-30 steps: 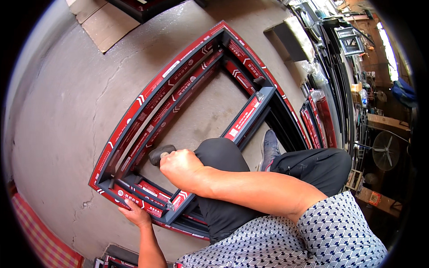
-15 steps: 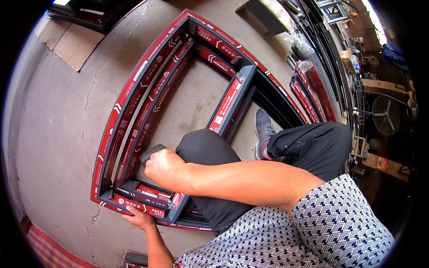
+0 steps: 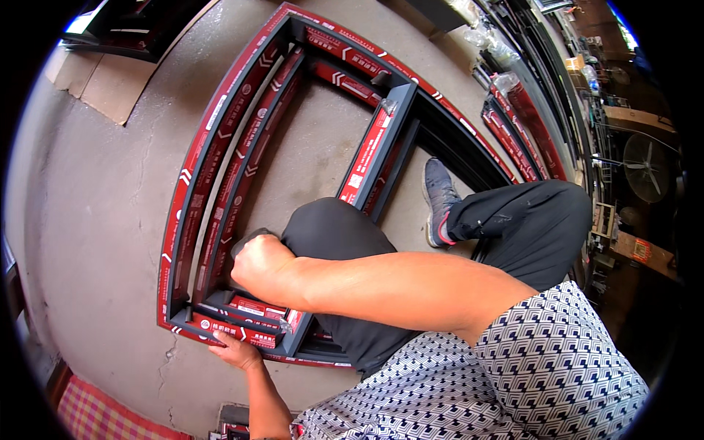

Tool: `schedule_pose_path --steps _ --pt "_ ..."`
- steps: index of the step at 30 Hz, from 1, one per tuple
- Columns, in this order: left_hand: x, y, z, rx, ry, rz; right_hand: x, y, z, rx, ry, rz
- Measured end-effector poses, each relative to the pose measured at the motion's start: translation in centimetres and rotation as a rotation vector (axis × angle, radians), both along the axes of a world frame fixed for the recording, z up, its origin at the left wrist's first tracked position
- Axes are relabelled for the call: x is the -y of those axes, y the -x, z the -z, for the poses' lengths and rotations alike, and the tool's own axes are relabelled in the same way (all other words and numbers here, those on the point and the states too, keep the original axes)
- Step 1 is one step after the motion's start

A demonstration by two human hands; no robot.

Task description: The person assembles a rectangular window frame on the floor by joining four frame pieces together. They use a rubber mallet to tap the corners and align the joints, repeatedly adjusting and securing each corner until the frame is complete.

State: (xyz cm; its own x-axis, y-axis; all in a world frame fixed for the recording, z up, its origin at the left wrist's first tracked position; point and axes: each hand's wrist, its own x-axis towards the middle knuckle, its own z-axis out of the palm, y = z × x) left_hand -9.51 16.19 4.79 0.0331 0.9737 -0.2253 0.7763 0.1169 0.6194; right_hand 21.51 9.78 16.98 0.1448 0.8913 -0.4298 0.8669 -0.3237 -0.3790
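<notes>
A large dark metal frame [image 3: 400, 103] with a crossbar, covered in red and white protective film, lies on the floor in front of me. My left hand [image 3: 238, 352] grips its near left corner side, fingers against a short red-filmed strip [image 3: 235, 332] along the inner edge. Above that corner, my right hand [image 3: 260, 262] is a closed fist. A dark rounded thing [image 3: 249, 238] shows beyond the knuckles; most of it is hidden by the fist, so its kind is unclear. My bent knee [image 3: 334, 227] rises beside the right forearm, inside the frame.
Flattened cardboard [image 3: 106, 88] lies at the far left under dark frame pieces. Long dark profiles and red-filmed bars [image 3: 524, 132] are stacked at the right, near a standing fan [image 3: 645, 167]. A checked cloth [image 3: 103, 411] is at the lower left. My shoe [image 3: 438, 198] stands within the frame.
The whole view has shifted a little. Both hands keep nearly the same places on and above the frame's near corner; the right fist stays closed.
</notes>
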Motion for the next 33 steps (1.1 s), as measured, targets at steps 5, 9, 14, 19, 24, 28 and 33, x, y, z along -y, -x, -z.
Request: schedule_pose_path --steps 5,9,14,19,24,28,33 --pt "0.2 -0.3 0.1 0.037 -0.042 -0.004 0.2 -0.4 -0.4 -0.01 -0.021 -0.005" --pt "0.6 -0.7 -0.3 -0.03 -0.048 0.012 0.6 -0.8 0.0 -0.023 0.007 0.009" --pt "0.7 0.4 0.4 -0.025 -0.027 -0.029 0.5 -1.0 0.5 0.005 -0.071 -0.014" --pt "0.2 0.0 0.1 -0.029 -0.078 -0.015 0.7 -1.8 0.4 0.003 -0.071 -0.032" --pt "0.3 0.4 0.4 -0.076 -0.06 -0.067 0.1 -2.6 -0.3 0.099 -0.022 -0.084" --pt "0.3 -0.7 -0.4 -0.102 -0.066 -0.065 -0.8 -5.2 0.3 0.099 0.043 -0.131" --pt "0.5 -0.5 -0.7 -0.122 -0.041 -0.073 -1.1 -7.3 0.2 0.079 0.139 -0.208"
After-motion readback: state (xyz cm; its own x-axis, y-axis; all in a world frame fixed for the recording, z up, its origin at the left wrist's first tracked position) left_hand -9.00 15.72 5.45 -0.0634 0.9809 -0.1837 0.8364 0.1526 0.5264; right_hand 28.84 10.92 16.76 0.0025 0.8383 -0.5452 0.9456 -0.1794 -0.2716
